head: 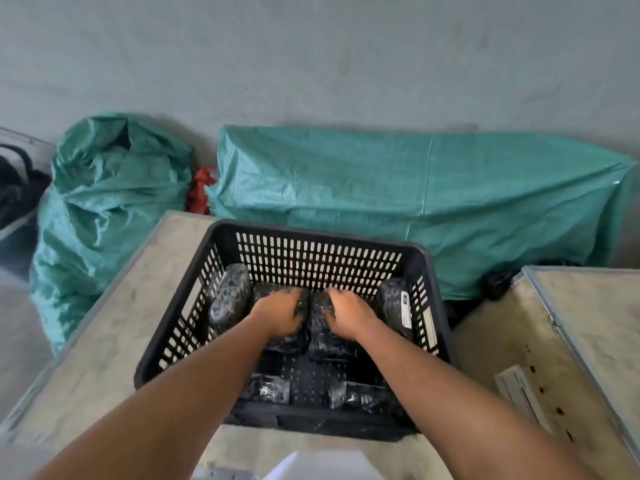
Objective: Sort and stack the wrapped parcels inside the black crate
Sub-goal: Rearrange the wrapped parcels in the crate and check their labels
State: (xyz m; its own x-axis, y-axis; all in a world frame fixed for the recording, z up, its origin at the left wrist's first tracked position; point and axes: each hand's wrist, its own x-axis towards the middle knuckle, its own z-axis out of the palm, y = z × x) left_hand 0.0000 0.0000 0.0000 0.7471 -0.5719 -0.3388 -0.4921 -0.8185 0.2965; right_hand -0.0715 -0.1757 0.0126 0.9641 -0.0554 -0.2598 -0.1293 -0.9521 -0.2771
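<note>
A black slotted crate (318,251) stands on a pale wooden surface. Both my arms reach into it. My left hand (280,313) lies on top of a black-wrapped parcel (287,341) in the middle of the crate, fingers curled over its far end. Beside it, my right hand (346,315) grips a second black-wrapped parcel (325,344). A third parcel (228,299) leans against the left wall. Another parcel with a white label (398,306) stands against the right wall. More wrapped parcels (270,389) lie near the front wall.
The crate rests on a wooden box top (110,327). A second wooden box (568,341) with a metal edge stands to the right. Green woven sacks (104,209) and a long green-covered bundle (415,188) lie behind, against a grey wall.
</note>
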